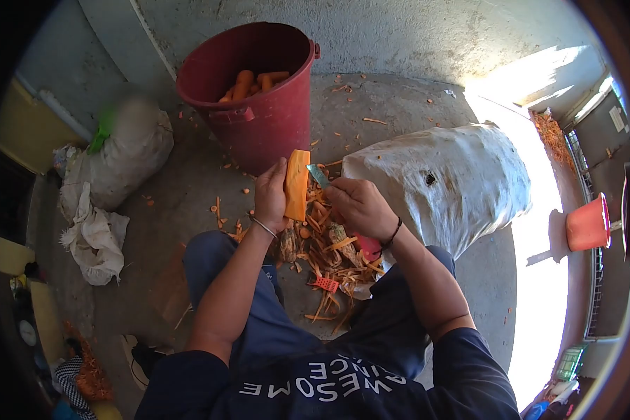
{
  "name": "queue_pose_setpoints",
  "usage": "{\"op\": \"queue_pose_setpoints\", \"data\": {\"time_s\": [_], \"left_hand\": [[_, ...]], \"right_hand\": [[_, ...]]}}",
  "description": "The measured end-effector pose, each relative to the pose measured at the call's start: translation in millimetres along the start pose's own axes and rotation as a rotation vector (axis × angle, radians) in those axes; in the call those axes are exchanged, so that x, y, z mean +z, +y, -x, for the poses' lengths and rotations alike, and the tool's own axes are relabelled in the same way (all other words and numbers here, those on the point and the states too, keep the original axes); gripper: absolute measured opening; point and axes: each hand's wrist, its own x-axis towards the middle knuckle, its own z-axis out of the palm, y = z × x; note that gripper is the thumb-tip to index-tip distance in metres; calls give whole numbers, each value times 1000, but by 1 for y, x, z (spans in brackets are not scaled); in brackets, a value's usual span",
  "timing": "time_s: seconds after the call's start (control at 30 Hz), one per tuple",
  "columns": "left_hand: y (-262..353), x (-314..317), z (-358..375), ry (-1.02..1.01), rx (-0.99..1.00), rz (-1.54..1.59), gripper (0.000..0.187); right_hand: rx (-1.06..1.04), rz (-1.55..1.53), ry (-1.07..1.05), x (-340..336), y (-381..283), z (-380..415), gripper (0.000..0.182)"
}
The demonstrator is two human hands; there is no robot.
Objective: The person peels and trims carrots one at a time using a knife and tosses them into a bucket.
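Observation:
A large, peeled orange carrot (297,185) stands nearly upright in my left hand (271,196), whose fingers are wrapped round its left side. My right hand (362,207) is closed on a knife; the short greenish blade (318,175) points up and left, close beside the carrot. Most of the knife's handle is hidden in my fist. Below both hands, between my legs, lies a pile of orange peelings (322,241) with round cut ends and some brownish, rough pieces. A red plastic piece with holes (325,284) rests among the peelings.
A dark red bin (273,129) holding several peeled carrots (243,85) stands ahead. A full white sack (444,185) lies to the right. At left are another sack (129,147) and a crumpled one (96,238). A red bucket (586,222) is at far right.

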Motion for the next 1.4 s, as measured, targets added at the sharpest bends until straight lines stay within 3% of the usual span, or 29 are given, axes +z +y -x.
{"op": "queue_pose_setpoints", "data": {"time_s": [0.07, 0.6, 0.77, 0.83, 1.1, 1.17, 1.2, 1.27, 1.4], "left_hand": [[0, -1, -1, -20, 5, -19, 42], [-3, 0, -2, -101, 15, -57, 41], [2, 5, 4, -85, 27, -138, 42], [3, 6, 4, -60, 103, -257, 42], [8, 2, 3, -128, 28, -272, 44], [9, 3, 5, -118, 24, -249, 43], [7, 1, 4, -118, 29, -241, 43], [2, 1, 5, -116, 35, -233, 42], [-2, 8, 8, -29, 75, -92, 41]], "right_hand": [[106, -59, -41, 1, -8, 2, 36], [2, 6, 34, -1, -3, -1, 36], [134, 32, -17, -7, -9, 0, 35], [124, 56, -19, -8, -3, -2, 34], [134, 24, -95, -15, 1, 0, 34], [-180, 92, -124, -15, 7, 0, 32], [-183, 94, -126, -15, 8, -1, 32], [110, -52, -105, -12, 4, -2, 31], [120, -112, -109, 0, 6, -3, 31]]}}
